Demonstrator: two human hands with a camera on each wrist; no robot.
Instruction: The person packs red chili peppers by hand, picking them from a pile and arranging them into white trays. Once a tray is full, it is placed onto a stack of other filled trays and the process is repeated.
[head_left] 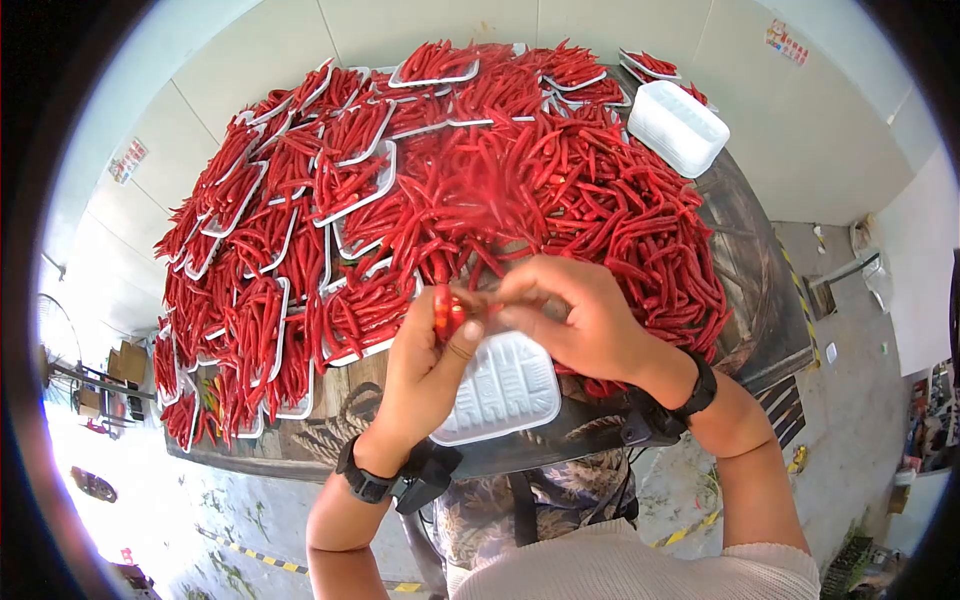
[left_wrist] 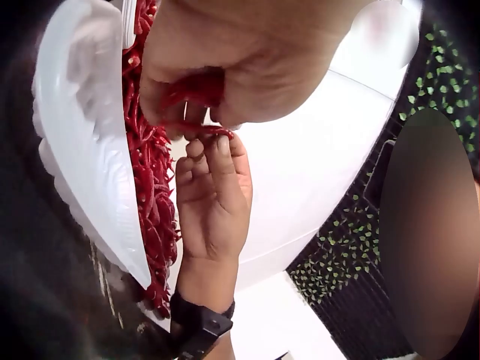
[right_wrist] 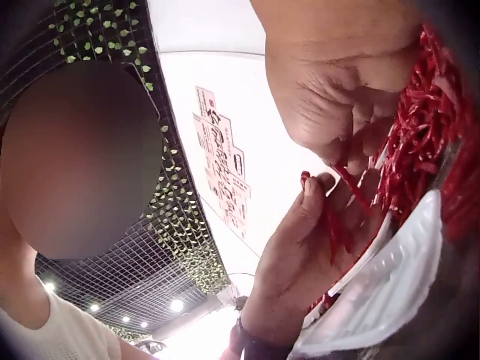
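Note:
Red chilies [head_left: 447, 312] lie in the curled fingers of my left hand [head_left: 425, 360], above an empty white foam tray [head_left: 503, 385] at the table's front edge. My right hand [head_left: 580, 318] meets it fingertip to fingertip, pinching a chili. In the left wrist view a thin red chili [left_wrist: 214, 130] spans the gap between the left hand [left_wrist: 247, 60] and the right hand [left_wrist: 214, 202]. The right wrist view shows chilies [right_wrist: 337, 232] across the left palm [right_wrist: 289, 259], with the right hand [right_wrist: 345, 90] holding one above it.
A large heap of loose chilies [head_left: 620, 220] covers the table's middle and right. Filled trays [head_left: 350, 185] crowd the left and back. A stack of white trays [head_left: 680, 128] stands at the back right. A rope [head_left: 350, 425] lies along the front edge of the wooden table [head_left: 740, 265].

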